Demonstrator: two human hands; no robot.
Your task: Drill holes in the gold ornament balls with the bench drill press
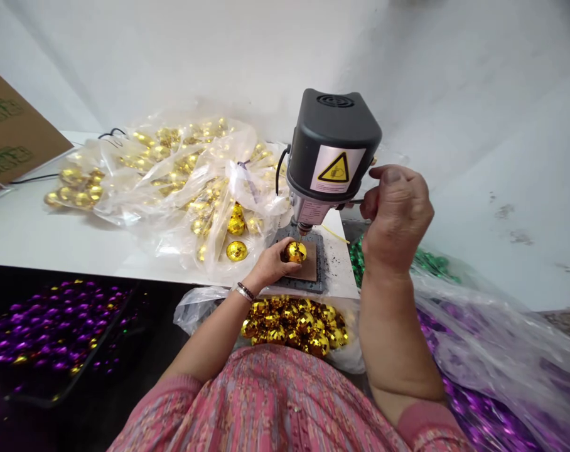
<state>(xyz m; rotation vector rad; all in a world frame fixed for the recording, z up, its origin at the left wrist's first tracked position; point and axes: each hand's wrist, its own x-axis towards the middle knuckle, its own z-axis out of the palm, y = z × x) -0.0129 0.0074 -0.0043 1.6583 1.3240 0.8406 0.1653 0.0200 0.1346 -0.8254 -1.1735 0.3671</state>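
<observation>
A gold faceted ball [296, 252] sits under the bit of a black bench drill [334, 144], on a brown board [309, 267] over the drill's grey base. My left hand [274, 261] grips the ball from its left side, thumb and fingers around it. To the right of the drill, my right hand [398, 204] is closed at the feed lever [355, 201], which is partly hidden by the fingers. The bit meets the top of the ball. Dark crumbs lie on the base and around it.
Clear bags of gold balls [186, 169] cover the white table [139, 248], with one gold ball [236, 251] near them. Another gold-filled bag [299, 323] hangs at the front edge. Purple balls [54, 326] lie lower left; purple and green bags are at right. A cardboard box [16, 135] stands left.
</observation>
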